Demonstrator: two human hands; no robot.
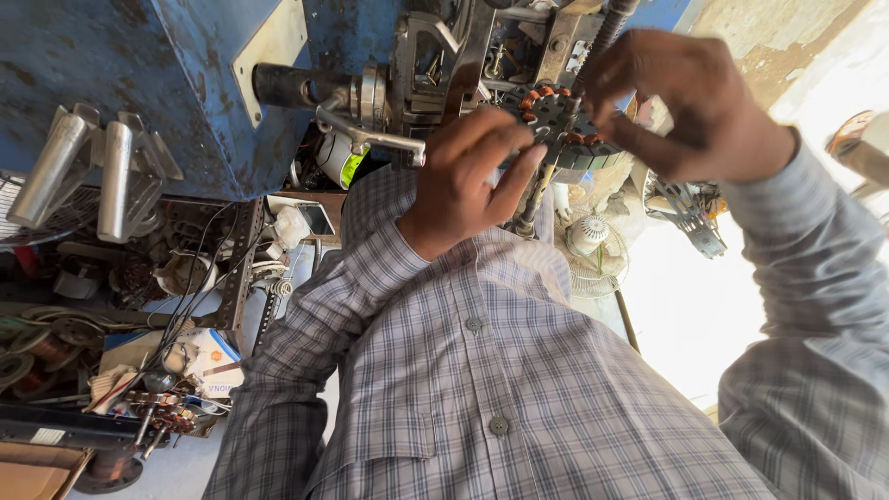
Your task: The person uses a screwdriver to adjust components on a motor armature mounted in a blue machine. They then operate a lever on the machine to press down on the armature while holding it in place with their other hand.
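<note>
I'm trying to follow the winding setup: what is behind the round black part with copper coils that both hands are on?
Behind the coil-wound core stands the blue machine with its metal bracket and shaft. The left hand and right hand cover the core's mounting.

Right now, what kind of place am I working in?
Most likely a small motor or fan repair workshop. Both hands, left hand and right hand, hold a dark stator with copper windings at a blue winding machine, and copper wire coils and a small fan lie nearby.
</note>
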